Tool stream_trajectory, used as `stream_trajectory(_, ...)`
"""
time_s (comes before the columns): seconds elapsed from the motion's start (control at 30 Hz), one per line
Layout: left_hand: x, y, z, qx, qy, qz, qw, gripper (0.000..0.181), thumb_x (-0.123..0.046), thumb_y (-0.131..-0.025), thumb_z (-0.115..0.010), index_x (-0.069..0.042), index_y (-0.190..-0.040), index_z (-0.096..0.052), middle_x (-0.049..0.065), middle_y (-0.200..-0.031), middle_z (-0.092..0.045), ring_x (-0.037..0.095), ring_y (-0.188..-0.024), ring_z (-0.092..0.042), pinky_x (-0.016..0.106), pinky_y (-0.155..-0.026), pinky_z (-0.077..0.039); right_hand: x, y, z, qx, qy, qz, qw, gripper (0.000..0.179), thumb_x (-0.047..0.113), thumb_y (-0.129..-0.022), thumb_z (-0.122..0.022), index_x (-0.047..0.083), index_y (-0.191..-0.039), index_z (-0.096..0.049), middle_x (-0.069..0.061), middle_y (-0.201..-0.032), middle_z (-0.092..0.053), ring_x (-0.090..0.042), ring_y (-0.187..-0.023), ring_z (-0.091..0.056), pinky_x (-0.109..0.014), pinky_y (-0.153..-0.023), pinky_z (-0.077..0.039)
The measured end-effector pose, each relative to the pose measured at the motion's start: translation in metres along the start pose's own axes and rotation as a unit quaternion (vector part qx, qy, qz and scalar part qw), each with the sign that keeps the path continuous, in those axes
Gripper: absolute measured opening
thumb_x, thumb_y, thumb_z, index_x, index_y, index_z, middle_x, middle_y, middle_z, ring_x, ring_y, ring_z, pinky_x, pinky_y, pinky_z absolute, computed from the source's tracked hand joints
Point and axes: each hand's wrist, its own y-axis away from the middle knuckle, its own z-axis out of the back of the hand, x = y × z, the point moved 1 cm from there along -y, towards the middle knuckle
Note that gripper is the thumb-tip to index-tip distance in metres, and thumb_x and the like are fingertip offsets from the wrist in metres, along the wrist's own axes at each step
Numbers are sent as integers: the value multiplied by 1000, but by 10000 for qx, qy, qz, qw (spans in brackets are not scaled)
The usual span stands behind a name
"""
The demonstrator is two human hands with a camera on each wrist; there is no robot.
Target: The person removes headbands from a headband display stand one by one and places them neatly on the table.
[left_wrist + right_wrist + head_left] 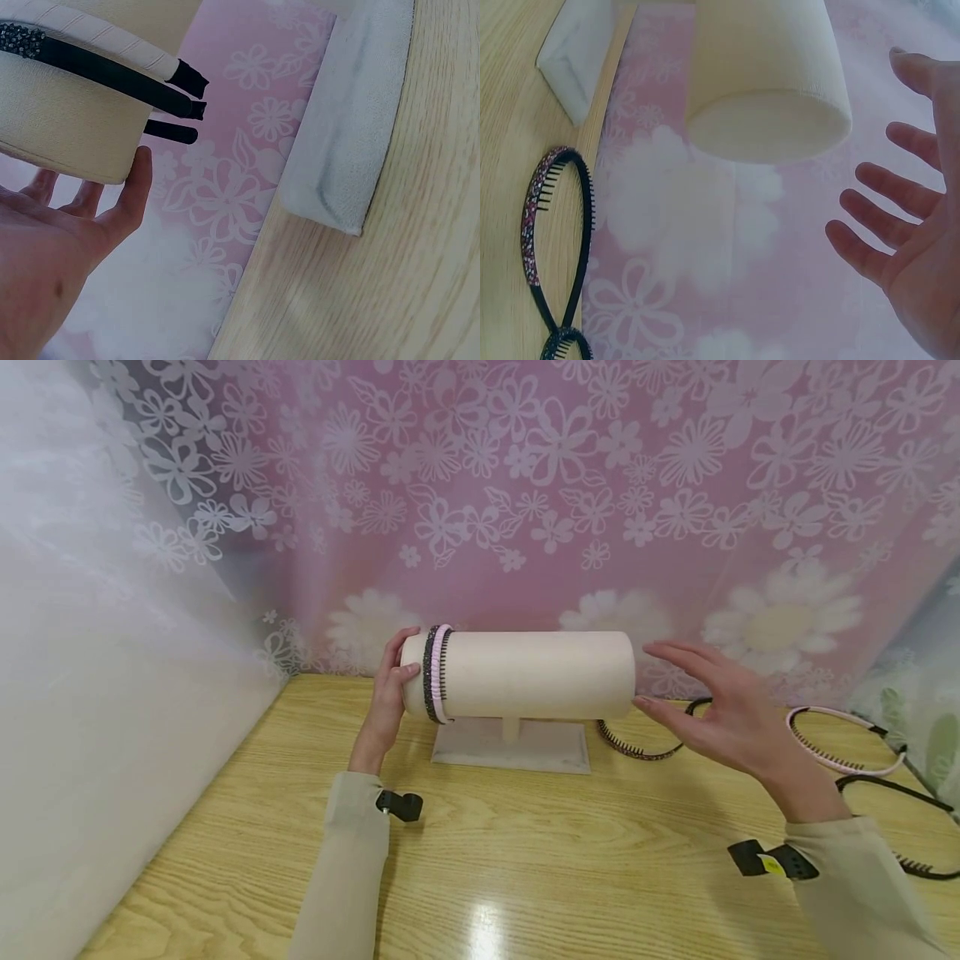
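Note:
A cream headband stand (540, 672), a padded horizontal roll on a post and flat base (517, 752), stands on the table. Near its left end sit a dark glittery headband (431, 685) and a pale pink pleated headband (442, 652) with dark teeth. My left hand (386, 697) holds the roll's left end; its thumb lies on the front and its other fingers partly go behind, as the left wrist view (60, 240) shows. Off the roll's right end, my right hand (723, 710) is spread, holding nothing; a gap shows in the right wrist view (907, 225).
Right of the base lies a speckled toothed headband (637, 752). Farther right are a pink headband (840, 712) and a black headband (892, 783). A pink floral curtain (525, 527) hangs behind the wooden table (480, 852), and a white sheet (112, 652) borders the left.

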Motion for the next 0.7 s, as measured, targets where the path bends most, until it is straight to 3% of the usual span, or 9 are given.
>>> stream_trajectory(0.1, 0, 0, 0, 3, 7, 21, 10000, 61, -31, -94, -47, -23, -154, -37, -7, -145, -48, 18, -122, -51, 29, -92, -48, 4, -5, -5, -37, -137, 119, 9998, 72, 11, -73, -89, 17, -140, -64, -8, -138, -64, -32, -123, -62, -10, -90, -38)
stream_trajectory(0.3, -1, 0, 2, -1, 64, 50, 10000, 58, -29, -95, -47, -26, -152, -39, -5, -144, -49, 18, -119, -52, 29, -89, -49, 9, -16, -14, -130, -375, 501, 9980, 72, 8, -70, -90, 14, -137, -66, -10, -137, -65, -33, -126, -60, -10, -105, -33)
stream_trajectory(0.43, -1, 1, 2, 5, 35, 24, 10000, 58, -29, -95, -47, -25, -152, -39, -5, -145, -49, 19, -119, -53, 29, -88, -50, 12, -23, -18, -151, -364, 652, 9971, 69, 11, -70, -90, 13, -135, -67, -11, -136, -66, -35, -125, -61, -14, -107, -35)
stream_trajectory(0.53, -1, 0, 2, -5, 26, 16, 10000, 58, -29, -95, -47, -26, -152, -40, -6, -145, -49, 18, -119, -53, 29, -88, -50, 14, -27, -21, -130, -281, 747, 9967, 68, 12, -71, -90, 12, -135, -67, -13, -135, -66, -35, -124, -62, -23, -106, -42)
stream_trajectory(0.7, -1, 0, 0, 10, 20, 27, 10000, 58, -29, -95, -47, -26, -152, -40, -4, -145, -49, 19, -120, -52, 29, -89, -50, 18, -33, -28, -101, -158, 845, 9962, 66, 15, -73, -88, 11, -135, -67, -13, -134, -67, -34, -121, -65, -43, -91, -51)
